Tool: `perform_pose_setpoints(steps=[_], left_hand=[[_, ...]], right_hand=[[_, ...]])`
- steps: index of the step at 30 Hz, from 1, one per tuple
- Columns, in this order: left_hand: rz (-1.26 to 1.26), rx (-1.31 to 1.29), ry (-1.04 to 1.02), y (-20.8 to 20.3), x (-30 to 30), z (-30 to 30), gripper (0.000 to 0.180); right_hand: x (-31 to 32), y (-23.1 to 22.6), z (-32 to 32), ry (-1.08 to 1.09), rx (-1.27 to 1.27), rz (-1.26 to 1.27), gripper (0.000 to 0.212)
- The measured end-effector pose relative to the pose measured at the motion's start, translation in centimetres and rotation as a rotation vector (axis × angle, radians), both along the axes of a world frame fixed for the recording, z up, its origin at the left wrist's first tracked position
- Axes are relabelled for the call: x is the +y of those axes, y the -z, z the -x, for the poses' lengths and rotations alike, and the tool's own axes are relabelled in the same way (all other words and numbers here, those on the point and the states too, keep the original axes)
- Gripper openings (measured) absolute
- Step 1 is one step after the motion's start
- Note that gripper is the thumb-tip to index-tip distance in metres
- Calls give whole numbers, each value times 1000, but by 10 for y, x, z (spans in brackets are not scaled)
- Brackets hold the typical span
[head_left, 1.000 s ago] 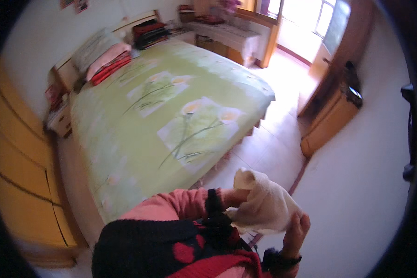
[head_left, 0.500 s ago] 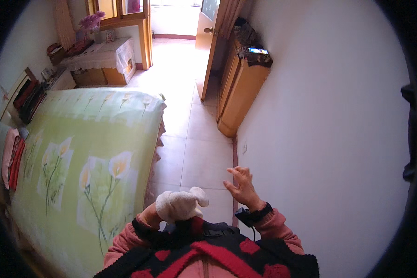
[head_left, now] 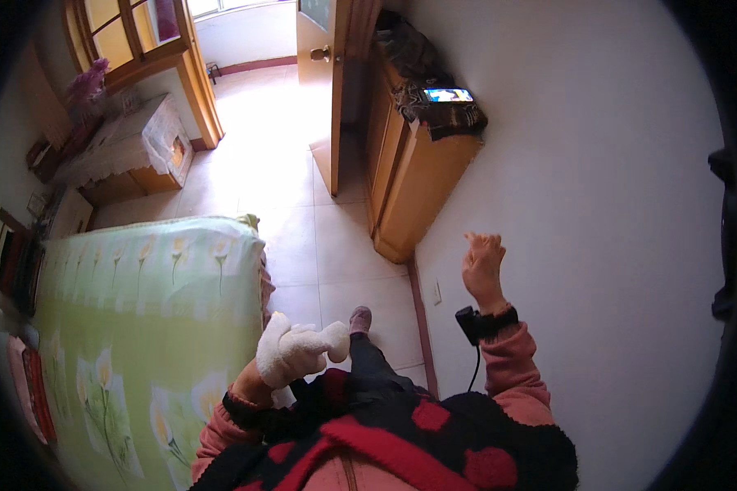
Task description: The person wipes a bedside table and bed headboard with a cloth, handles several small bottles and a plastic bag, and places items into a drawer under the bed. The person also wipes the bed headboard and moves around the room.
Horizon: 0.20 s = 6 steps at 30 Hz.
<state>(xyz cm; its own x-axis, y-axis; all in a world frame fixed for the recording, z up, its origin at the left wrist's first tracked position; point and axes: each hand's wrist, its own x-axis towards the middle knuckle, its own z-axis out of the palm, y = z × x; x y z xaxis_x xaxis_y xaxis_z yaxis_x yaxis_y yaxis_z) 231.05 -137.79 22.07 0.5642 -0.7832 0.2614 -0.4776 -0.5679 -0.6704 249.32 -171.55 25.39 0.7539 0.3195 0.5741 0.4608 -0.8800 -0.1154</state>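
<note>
A white fluffy glove covers my left hand, which is held in front of me by the near right corner of the bed. The gloved fingers are partly bent and spread apart, with nothing seen between them. My right hand is bare and raised in front of the white wall. Its fingers are curled in, and no object shows in them. A black strap with a small dark device and a cable sits on my right wrist.
At the left stands a bed with a green flowered cover. Ahead on the right is a wooden cabinet, with dark cloth and a lit phone on top. An open door stands beside it. Farther back is a lace-covered chest.
My right hand has risen and moved right, its fingers curling in. The gloved left hand has shifted slightly left and up. The view has turned, and one foot now shows on the floor.
</note>
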Motion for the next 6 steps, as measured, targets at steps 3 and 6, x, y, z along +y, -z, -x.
perform_pose_setpoints(steps=[3,6], left_hand=[[448,941,176,9,22,-64,51],[1208,1608,565,23,43,-142,59]], right_hand=[[15,-10,-94,22,-54,-15,37],[30,-24,-189,40,-93,25,42]])
